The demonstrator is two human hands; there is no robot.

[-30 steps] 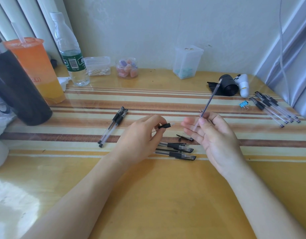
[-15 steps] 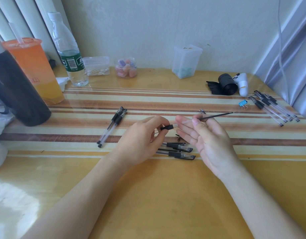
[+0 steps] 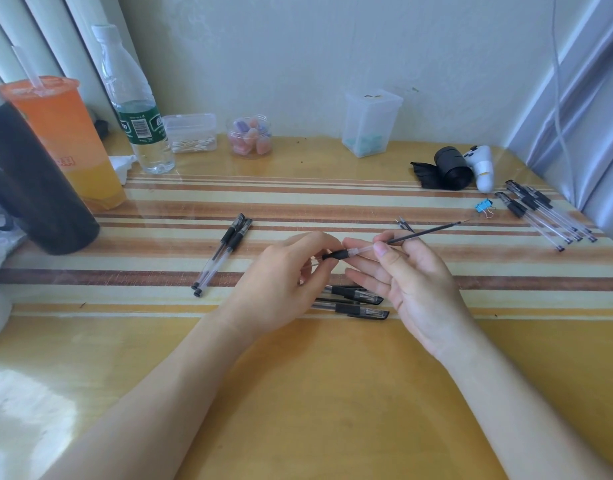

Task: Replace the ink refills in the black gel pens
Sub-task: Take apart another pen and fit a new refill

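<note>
Left hand (image 3: 284,282) with its grip pinched on the clear pen barrel with black rubber sleeve (image 3: 346,253), held just above the striped yellow table (image 3: 298,393). Right hand (image 3: 416,282) pinching the thin black ink refill (image 3: 426,233), tail end sitting in the barrel, tip pointing right. Two capped black gel pens (image 3: 353,301) lying right under the hands, more off to each side.

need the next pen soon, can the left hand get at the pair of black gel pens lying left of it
Probably yes, once freed: the left hand holds a pen barrel, but bare table separates it from the pair of black gel pens.
</note>
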